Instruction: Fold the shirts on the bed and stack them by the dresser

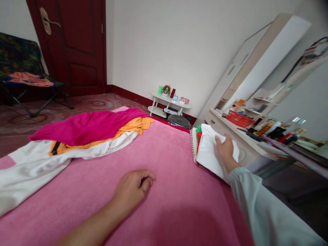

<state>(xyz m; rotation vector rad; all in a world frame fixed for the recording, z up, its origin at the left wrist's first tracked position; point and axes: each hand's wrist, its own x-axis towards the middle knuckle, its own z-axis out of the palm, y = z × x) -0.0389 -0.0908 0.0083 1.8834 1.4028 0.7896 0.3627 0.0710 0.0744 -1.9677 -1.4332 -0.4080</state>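
Observation:
My right hand (225, 150) rests on a white folded garment (208, 143) at the bed's right edge, with thumb and fingers apart. This garment tops a stack of folded clothes (197, 141) with green, red and cream edges showing. My left hand (134, 184) is over the pink bed cover (169, 164), fingers curled in toward the thumb and nothing visible in them. Left of it lies a loose pile: a magenta garment (89, 126) on top, an orange garment (133, 126) beneath, and a white garment (102, 152) at the bottom.
Beyond the bed's right side stands a white dresser (217, 119) holding a red basket (239, 118) and several bottles. A low white stand (166, 99) is against the far wall. At left, a folding chair (23, 61) has orange cloth (29, 78) on it, near a dark red door (77, 44).

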